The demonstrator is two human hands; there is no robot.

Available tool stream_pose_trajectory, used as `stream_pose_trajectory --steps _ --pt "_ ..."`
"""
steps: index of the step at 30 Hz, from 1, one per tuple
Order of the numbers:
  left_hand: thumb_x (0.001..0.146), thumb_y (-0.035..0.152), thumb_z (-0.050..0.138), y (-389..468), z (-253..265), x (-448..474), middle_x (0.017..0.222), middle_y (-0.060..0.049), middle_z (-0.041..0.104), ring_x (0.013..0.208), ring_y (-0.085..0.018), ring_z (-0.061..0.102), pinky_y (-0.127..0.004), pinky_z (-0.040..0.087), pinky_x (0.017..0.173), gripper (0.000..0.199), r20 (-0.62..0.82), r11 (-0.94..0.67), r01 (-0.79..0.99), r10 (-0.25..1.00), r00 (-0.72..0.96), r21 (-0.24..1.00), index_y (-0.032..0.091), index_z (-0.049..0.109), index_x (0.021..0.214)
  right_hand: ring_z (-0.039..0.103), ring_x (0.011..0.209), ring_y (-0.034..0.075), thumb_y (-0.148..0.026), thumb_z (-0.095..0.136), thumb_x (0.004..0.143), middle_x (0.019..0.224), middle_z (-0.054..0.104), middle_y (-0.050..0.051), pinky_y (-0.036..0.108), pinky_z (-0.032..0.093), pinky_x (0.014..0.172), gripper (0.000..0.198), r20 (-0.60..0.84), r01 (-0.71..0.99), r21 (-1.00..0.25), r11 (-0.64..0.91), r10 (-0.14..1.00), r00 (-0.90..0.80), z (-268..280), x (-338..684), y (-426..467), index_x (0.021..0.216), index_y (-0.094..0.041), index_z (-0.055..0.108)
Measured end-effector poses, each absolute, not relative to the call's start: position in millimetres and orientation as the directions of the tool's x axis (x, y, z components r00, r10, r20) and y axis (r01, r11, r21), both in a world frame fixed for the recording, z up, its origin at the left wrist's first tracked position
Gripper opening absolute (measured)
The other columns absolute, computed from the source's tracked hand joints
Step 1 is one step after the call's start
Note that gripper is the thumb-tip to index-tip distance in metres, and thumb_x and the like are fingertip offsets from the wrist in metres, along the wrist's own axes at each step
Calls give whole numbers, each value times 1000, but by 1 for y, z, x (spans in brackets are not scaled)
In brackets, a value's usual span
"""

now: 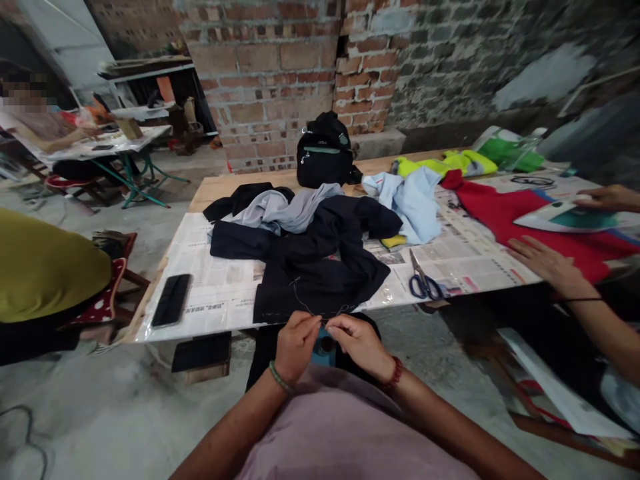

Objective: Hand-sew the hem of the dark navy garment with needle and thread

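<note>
My left hand and my right hand meet at the table's front edge, each closed in a pinch, fingertips almost touching. A thin thread runs from a dark garment down to my fingertips, and both hands pinch it; whether a needle is there is too small to tell. White stitches show along the garment's near edge, just beyond my fingers. Blue-handled scissors lie to the right of this garment. Grey cloth lies bunched behind it.
Newspaper under clear plastic covers the table. On it are a phone, a black bag, light blue cloth and yellow cloth. At right, a co-worker's hands press an iron on red cloth. Other people sit at left.
</note>
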State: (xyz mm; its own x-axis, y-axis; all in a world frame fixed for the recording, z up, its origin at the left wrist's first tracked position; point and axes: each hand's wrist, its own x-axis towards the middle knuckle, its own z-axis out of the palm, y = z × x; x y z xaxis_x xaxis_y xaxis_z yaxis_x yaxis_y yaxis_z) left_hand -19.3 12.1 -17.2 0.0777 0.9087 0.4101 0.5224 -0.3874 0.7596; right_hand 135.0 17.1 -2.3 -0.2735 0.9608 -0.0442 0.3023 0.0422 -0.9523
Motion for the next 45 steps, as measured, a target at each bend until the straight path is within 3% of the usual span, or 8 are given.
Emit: stream_pose_trajectory --steps 4,8,14,21,38,45 --pt "83 20 45 7 -20 -22 71 -3 59 64 -9 54 -19 45 61 22 563 -505 760 795 224 410 18 66 75 42 48 6 -30 48 78 62 52 -2 17 34 46 19 -68 285 -958 22 951 -302 -2 134 18 75 -15 60" --pt "83 21 46 5 -14 -23 64 -2 56 57 -8 51 -18 43 56 26 578 -488 828 773 262 278 17 62 62 45 55 7 -29 49 77 67 56 0 17 36 51 18 -41 312 -948 65 946 -321 1 131 15 75 -16 61" --pt "84 21 44 2 -10 -21 76 -4 59 67 -9 55 -18 47 65 22 527 -465 774 825 205 429 18 66 79 41 49 6 -32 50 76 62 52 -2 18 34 47 19 -93 257 -966 -11 948 -305 0 135 12 75 -15 60" --pt "81 25 49 -3 -2 -20 77 -4 56 69 -11 54 -21 46 66 18 377 -361 719 914 148 593 19 64 74 38 44 6 -32 52 72 53 45 -4 18 32 43 18 -199 183 -971 -154 945 -259 2 137 12 71 -15 58" --pt "75 23 56 -4 2 -21 83 -4 54 70 -11 53 -20 43 60 8 316 -319 566 943 108 760 18 61 71 37 44 5 -33 52 71 54 46 -4 17 30 43 20 -218 198 -966 -166 936 -276 -5 138 11 73 -14 58" --pt "72 23 58 -5 4 -17 78 -2 60 53 -6 48 -18 41 50 8 149 -173 385 985 91 907 18 58 66 37 45 5 -33 50 73 54 47 -4 17 30 43 20 -192 220 -967 -126 931 -312 -7 136 11 73 -15 58"
